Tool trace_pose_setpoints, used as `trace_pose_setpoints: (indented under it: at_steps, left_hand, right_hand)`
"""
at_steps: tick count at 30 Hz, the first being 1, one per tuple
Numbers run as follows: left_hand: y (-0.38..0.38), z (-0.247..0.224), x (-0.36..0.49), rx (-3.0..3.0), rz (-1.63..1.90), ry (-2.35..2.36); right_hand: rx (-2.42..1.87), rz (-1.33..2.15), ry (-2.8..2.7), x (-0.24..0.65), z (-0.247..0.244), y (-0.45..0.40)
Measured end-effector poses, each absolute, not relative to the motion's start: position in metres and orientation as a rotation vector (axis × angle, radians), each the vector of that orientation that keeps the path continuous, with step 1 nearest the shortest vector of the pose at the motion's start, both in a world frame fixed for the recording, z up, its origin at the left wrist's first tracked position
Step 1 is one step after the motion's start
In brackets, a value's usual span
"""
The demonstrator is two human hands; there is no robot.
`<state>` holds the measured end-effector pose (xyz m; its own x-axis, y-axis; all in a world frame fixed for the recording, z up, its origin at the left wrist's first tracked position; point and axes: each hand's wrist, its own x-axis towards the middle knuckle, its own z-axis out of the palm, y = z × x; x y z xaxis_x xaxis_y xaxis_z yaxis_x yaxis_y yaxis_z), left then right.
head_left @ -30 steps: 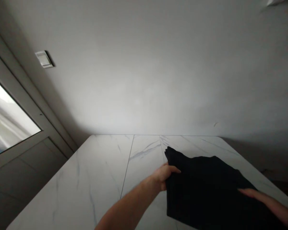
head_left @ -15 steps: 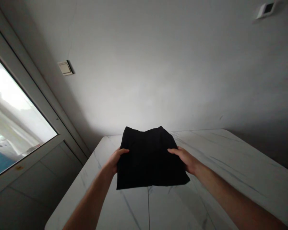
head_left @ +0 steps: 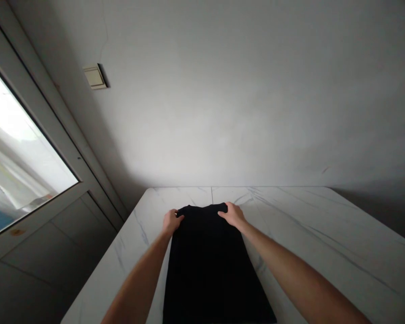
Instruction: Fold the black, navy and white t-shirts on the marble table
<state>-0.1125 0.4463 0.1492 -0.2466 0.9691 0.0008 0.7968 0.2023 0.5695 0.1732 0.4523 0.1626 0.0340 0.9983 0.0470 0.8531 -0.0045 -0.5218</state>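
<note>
A plain black garment (head_left: 212, 265) stretches from the middle of the table down past the lower edge of the view. Its exact kind does not show. At its far left corner, my left hand (head_left: 173, 221) pinches the cloth with the thumb on top. My right hand (head_left: 234, 214) grips the far right corner in the same way, fingers tucked behind the edge. Between both hands the far edge sags slightly. The near end of the garment is out of view.
Beneath the garment is a white marble-patterned table (head_left: 290, 234) with a seam, set against a grey wall (head_left: 243, 99). A light switch (head_left: 95, 76) is on the wall at upper left. A framed glass door (head_left: 30, 135) stands at the left.
Both hands have moved to the garment's far corners and closer together. The garment, earlier held up short and wide, now extends long toward me over the table. The view has shifted slightly.
</note>
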Motion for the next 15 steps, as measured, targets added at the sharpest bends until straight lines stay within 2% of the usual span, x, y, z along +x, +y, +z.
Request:
trace_pose_setpoints:
  at_steps: [4,9,12,15]
  left_hand:
    - [0.464,0.157,-0.107,1.653,0.782,2.160]
    - [0.461,0.192,-0.110,1.713,0.917,2.150]
    - [0.424,0.222,-0.111,1.749,1.036,2.050]
    - [0.341,0.247,-0.127,1.679,1.257,1.714]
  right_hand:
    - [-1.878,0.408,-1.827,0.153,0.158,0.468]
    - [-1.755,0.374,-1.746,0.158,0.175,0.465]
    - [-1.485,0.447,-1.636,0.174,0.200,0.438]
    - [-1.273,0.625,-1.625,0.199,0.224,0.374]
